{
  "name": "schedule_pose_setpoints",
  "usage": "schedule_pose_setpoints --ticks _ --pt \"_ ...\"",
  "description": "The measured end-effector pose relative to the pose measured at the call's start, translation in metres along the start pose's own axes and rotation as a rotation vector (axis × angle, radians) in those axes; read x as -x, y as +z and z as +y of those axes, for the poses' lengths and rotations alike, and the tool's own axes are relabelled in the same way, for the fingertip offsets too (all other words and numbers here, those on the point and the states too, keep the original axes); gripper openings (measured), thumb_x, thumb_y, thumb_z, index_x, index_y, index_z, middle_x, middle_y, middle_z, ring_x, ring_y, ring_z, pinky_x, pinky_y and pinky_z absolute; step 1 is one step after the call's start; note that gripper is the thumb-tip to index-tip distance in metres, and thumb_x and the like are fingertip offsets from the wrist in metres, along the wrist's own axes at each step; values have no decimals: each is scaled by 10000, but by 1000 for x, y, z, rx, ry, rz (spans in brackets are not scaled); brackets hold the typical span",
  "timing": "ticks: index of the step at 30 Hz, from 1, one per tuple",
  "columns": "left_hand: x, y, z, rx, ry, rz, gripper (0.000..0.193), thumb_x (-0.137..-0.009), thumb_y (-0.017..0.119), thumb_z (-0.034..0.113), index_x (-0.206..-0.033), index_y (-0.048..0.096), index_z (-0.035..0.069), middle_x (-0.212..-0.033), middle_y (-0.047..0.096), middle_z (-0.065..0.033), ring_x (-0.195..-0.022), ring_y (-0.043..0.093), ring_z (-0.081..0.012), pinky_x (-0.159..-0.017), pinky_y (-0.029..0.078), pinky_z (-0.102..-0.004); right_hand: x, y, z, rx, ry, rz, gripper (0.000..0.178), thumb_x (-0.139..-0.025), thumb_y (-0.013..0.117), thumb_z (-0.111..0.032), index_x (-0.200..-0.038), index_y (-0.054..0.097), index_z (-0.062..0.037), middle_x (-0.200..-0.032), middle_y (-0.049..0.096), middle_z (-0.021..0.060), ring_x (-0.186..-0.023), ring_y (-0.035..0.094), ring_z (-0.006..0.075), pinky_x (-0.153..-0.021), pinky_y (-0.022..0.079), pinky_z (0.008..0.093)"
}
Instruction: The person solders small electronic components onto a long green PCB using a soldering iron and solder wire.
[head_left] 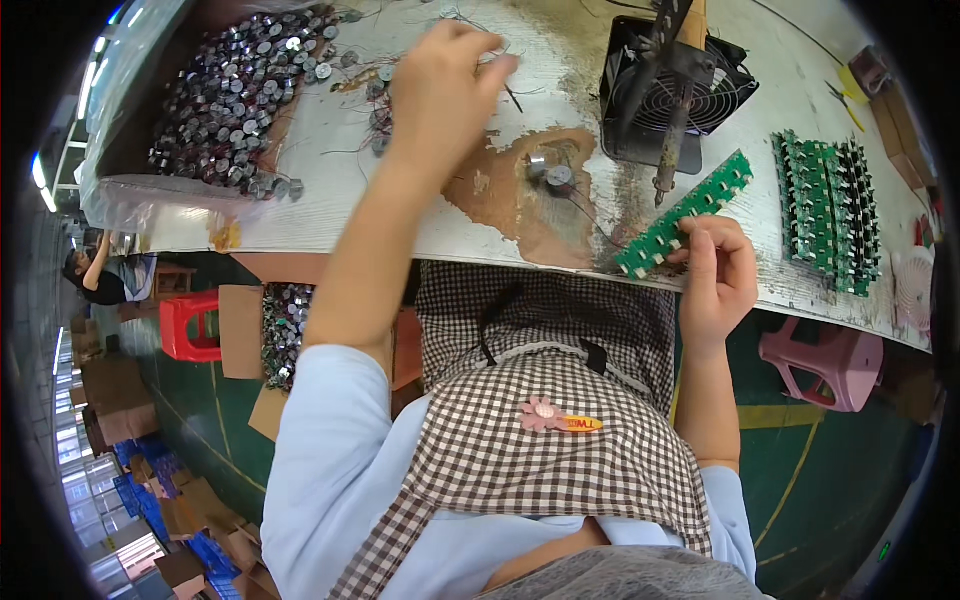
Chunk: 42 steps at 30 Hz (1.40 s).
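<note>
My right hand point(718, 265) pinches the edge of a long green circuit board point(690, 213), which lies slanted at the table's front edge with small white parts along it. Up at the far middle, my left hand point(445, 85) has thumb and fingers drawn together among thin wires; what they hold is too small to make out. Two small round metal motors point(560, 177) rest on the worn brown patch, and a thin wire runs from them toward the board's left end. A soldering iron point(674, 140) points down just beyond the board.
A large heap of small motors point(235, 100) fills the far left, with a few loose ones beside it. A black fan point(690, 85) stands behind the iron. Rows of green boards point(828, 215) lie at right, near pliers point(848, 105). Red point(188, 327) and pink stools point(825, 365) stand below.
</note>
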<state>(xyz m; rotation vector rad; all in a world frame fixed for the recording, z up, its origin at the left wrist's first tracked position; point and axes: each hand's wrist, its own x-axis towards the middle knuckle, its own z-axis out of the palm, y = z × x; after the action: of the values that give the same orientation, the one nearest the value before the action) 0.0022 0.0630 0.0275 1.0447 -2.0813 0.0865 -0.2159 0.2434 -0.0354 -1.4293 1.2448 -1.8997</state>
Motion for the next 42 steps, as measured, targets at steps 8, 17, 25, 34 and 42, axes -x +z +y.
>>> schedule_pose_setpoints --ticks 8,17,25,34,42 --pt "-15 19 -81 -111 -151 -329 240 -784 650 264 -805 693 29 -807 650 -168 -773 618 -340 -687 491 -420 -2 2 3 18 37 -35 61 -914 537 11 -861 525 40 -929 579 118 -656 536 86 -577 453 190" --pt "-9 -26 -2 -4 42 347 158 -841 660 141 -917 655 3 -1027 627 -136 -911 594 -247 -812 451 -315 -3 0 8 101 -63 -59 42 -887 559 43 -860 528 33 -911 590 113 -626 514 79 -539 424 184" --pt "60 -24 68 1349 -874 -638 156 -880 641 152 -924 631 3 -767 650 -38 -596 511 -43 -531 411 -182 -3 3 0 102 -44 -121 66 -844 587 38 -868 526 38 -958 605 136 -650 545 95 -575 464 209" --pt "74 -3 97 1203 -818 -521 122 -854 666 95 -895 645 -17 -726 582 12 -591 476 -16 -539 398 -175 -8 5 -3 363 -318 -217 110 -768 661 77 -832 588 26 -952 608 150 -592 566 102 -523 447 206" --pt "75 12 106 1090 -607 -426 115 -817 673 75 -854 630 -25 -740 601 -4 -627 508 -28 -533 401 -190 -7 7 -6 186 -181 -107 74 -776 643 43 -796 572 35 -963 607 182 -638 585 122 -542 483 208"
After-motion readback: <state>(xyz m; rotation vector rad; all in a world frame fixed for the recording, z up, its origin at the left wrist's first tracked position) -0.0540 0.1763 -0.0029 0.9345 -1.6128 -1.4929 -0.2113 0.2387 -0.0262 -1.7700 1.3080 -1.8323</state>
